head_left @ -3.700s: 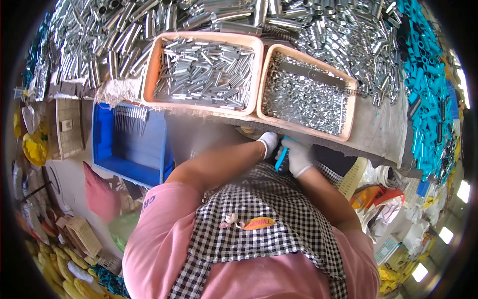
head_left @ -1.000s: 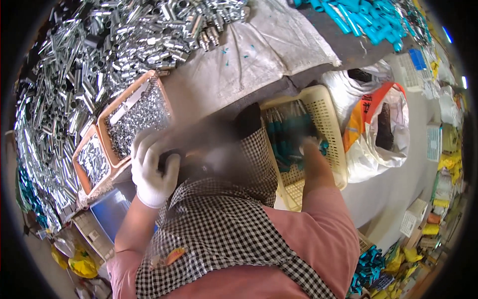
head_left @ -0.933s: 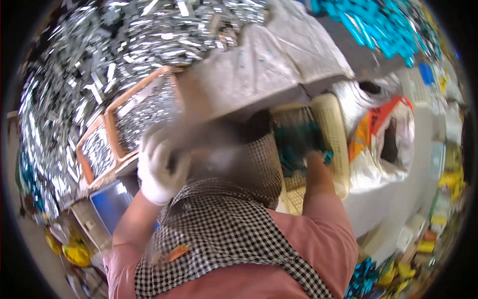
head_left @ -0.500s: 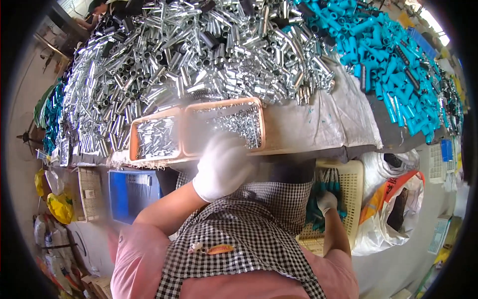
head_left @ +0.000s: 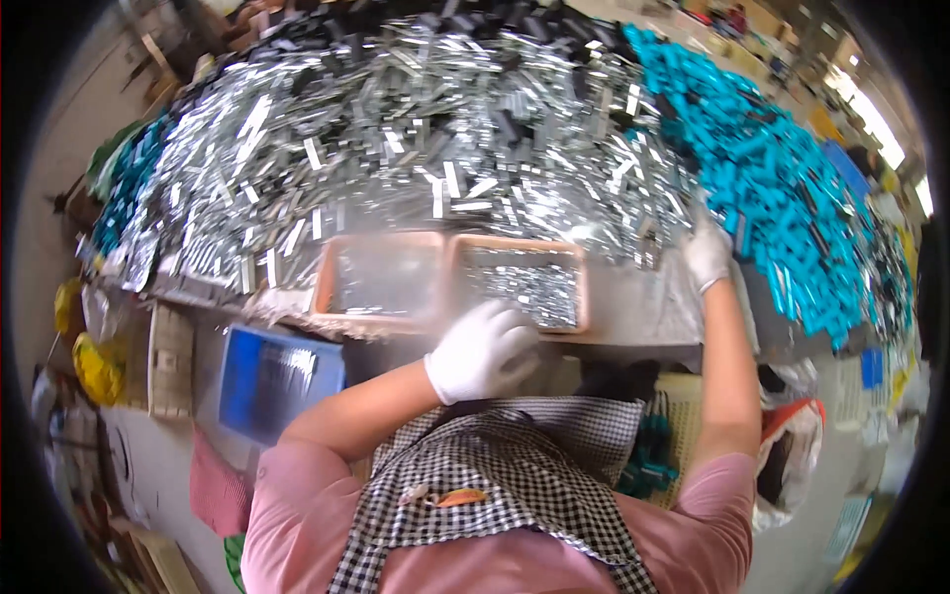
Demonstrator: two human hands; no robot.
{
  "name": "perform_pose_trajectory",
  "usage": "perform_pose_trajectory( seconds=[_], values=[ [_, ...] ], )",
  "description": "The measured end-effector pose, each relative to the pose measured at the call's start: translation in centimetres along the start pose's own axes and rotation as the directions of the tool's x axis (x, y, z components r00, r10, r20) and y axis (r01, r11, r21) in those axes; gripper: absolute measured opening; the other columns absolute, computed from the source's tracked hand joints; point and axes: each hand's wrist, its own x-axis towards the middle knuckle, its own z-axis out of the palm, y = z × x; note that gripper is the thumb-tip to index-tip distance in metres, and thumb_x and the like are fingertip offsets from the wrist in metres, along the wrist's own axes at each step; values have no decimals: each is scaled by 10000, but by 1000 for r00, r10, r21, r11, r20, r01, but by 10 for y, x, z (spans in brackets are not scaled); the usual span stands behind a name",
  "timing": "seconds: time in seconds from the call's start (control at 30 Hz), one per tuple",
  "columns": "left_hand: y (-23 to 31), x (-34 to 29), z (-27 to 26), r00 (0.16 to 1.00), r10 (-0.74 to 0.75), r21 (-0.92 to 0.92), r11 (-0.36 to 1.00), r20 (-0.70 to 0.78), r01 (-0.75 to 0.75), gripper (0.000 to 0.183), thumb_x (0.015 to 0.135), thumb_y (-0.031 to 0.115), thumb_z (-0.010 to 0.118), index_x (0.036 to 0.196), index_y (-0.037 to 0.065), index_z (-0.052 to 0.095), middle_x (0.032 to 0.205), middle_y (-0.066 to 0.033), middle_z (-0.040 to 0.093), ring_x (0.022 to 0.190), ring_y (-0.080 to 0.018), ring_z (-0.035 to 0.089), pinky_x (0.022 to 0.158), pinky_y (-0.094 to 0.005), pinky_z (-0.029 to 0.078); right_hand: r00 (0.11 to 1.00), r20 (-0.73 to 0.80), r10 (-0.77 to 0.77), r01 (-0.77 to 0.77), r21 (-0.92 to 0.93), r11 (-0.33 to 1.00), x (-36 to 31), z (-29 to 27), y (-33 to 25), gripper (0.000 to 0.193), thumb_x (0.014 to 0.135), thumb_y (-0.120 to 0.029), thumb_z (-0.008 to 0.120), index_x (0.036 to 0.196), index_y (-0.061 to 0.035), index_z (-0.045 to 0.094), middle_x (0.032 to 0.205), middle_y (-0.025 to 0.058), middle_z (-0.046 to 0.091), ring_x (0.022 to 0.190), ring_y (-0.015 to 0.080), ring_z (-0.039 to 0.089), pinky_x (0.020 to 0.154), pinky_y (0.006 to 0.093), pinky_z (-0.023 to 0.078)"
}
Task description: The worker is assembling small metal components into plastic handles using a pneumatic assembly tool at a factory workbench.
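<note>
My left hand (head_left: 485, 351), in a white glove, is in front of the small-parts trays with its fingers curled; whatever they may hold is hidden. My right hand (head_left: 706, 254), also gloved in white, reaches to the table where the heap of silver metal tubes (head_left: 435, 148) meets the heap of teal tubes (head_left: 762, 158). Its fingertips are blurred. Two orange-rimmed trays sit side by side at the table's near edge: the left tray (head_left: 322, 277) and the right tray (head_left: 586, 297), both with small shiny metal parts inside.
Below the table edge at left stand a blue bin (head_left: 259, 381) and a beige crate (head_left: 170, 366). To the right, a cream basket (head_left: 686, 416) contains teal-handled pieces (head_left: 648, 450). A white sack (head_left: 792, 445) with a red-orange rim is beside it.
My right hand has come up from the cream basket to the table near the teal heap. My left hand stays before the trays. The whole view has shifted.
</note>
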Motion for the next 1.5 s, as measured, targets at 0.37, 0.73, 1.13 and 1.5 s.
perform_pose_trajectory(
  seconds=[0.37, 0.73, 1.13, 1.5],
  values=[
    [-110, 5, -72, 892, -447, 385, 814, -65, 436, 222, 814, 203, 688, 940, 22, 662, 858, -156, 658, 754, -330, 655, 719, -411, 547, 994, -12, 112, -112, 20, 994, 51, 59, 25, 393, 885, -150, 574, 1270, -72, 547, 1209, 269, 577, 1086, 426, 582, 902, 485, 487],
    [-248, 134, -38, 564, -818, 395, 485, -110, 780, 714, 728, 461, 803, 1173, -44, 565, 1090, -245, 674, 1027, -365, 662, 884, -405, 530, 679, 712, -179, -669, 500, -549, -90, -62, -151, 321, 919, -178, 594, 1220, -71, 559, 875, 42, 620, 734, 154, 607, 573, 303, 499],
    [-37, 23, -46, 696, -714, -736, 435, 69, 519, 435, 927, 206, 661, 1236, -22, 457, 954, -85, 636, 821, -146, 619, 751, -289, 535, 596, 671, -441, -716, 693, 87, -160, -47, -214, 276, 936, -134, 613, 1162, 6, 540, 842, 34, 597, 704, 114, 599, 559, 245, 505],
    [-68, 38, -27, 748, -629, -397, 644, 211, 654, 470, 858, 179, 589, 1243, -75, 499, 1158, -246, 647, 1106, -371, 630, 937, -411, 496, 842, 109, -528, -192, 976, -104, -177, -26, -221, 509, 898, -428, 684, 1150, -8, 547, 1004, 86, 638, 939, 157, 611, 856, 314, 502]
  ],
)
